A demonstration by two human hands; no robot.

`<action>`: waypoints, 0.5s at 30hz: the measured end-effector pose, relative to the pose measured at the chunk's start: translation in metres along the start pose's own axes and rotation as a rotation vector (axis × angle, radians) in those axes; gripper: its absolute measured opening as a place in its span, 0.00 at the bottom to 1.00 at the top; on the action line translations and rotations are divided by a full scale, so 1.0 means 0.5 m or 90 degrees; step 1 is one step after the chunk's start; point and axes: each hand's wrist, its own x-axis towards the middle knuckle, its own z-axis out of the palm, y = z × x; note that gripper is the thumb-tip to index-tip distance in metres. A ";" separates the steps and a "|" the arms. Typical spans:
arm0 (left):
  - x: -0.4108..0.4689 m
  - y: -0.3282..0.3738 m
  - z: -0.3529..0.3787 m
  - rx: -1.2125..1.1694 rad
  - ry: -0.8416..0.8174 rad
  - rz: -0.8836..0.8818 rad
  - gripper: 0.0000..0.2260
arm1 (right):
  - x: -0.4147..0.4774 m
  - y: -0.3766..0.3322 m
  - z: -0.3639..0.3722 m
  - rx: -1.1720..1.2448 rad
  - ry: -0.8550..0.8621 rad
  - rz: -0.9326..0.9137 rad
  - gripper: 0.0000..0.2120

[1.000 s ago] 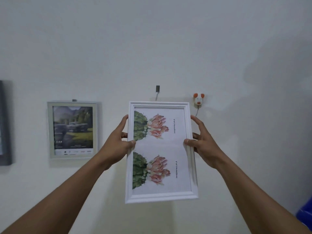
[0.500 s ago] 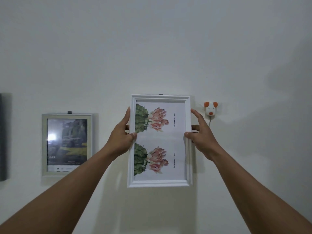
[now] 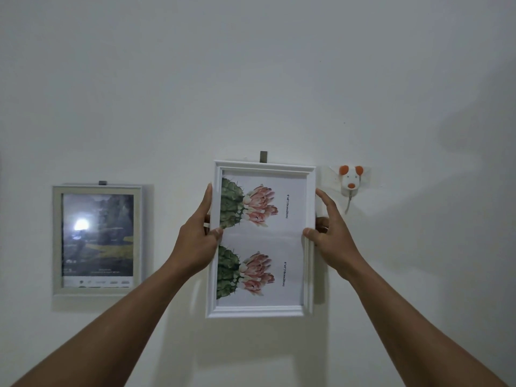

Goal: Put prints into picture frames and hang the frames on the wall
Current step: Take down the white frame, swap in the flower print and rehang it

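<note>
Up against the wall (image 3: 251, 79), white frame (image 3: 259, 310) with cactus print (image 3: 251, 208), left hand (image 3: 195, 241) and right hand (image 3: 332, 236) gripping its sides, hook (image 3: 263, 156) just above, grey frame (image 3: 57, 241) hanging left, mouse hook (image 3: 350, 181) right.

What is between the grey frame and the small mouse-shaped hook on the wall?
In the head view: the white frame with the cactus print, gripped at its sides by the left hand and the right hand.

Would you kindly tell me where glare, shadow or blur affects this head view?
Head view: dim light; a bright glare spot on the glass of the grey frame washes out part of its picture; the print in the white frame is glare-free and legible; shadows fall on the wall right of the mouse hook.
</note>
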 end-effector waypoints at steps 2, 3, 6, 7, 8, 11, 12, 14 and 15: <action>0.001 -0.001 0.001 -0.001 0.000 -0.001 0.38 | 0.000 -0.002 -0.001 -0.003 0.005 -0.004 0.38; 0.002 -0.001 0.000 0.001 0.003 -0.002 0.38 | 0.000 -0.003 0.000 -0.005 0.005 -0.008 0.38; 0.001 -0.008 -0.002 0.010 0.016 -0.005 0.38 | -0.001 -0.006 0.007 -0.010 0.007 -0.018 0.38; 0.000 -0.011 -0.002 0.010 0.019 -0.007 0.38 | 0.000 -0.005 0.009 -0.010 0.009 -0.022 0.38; -0.001 -0.013 -0.002 0.010 0.020 -0.010 0.38 | 0.002 -0.004 0.010 -0.013 0.011 -0.023 0.38; -0.004 -0.014 0.000 0.014 0.014 -0.024 0.38 | 0.006 -0.003 0.008 -0.026 0.013 -0.024 0.38; -0.004 -0.013 0.000 0.020 0.012 -0.028 0.38 | 0.006 -0.002 0.008 -0.030 0.013 -0.024 0.38; -0.001 -0.014 0.002 0.034 0.013 -0.031 0.38 | 0.004 -0.001 0.008 -0.034 0.010 -0.021 0.38; 0.000 -0.013 0.002 0.040 0.014 -0.033 0.38 | 0.003 -0.001 0.008 -0.035 0.008 -0.020 0.38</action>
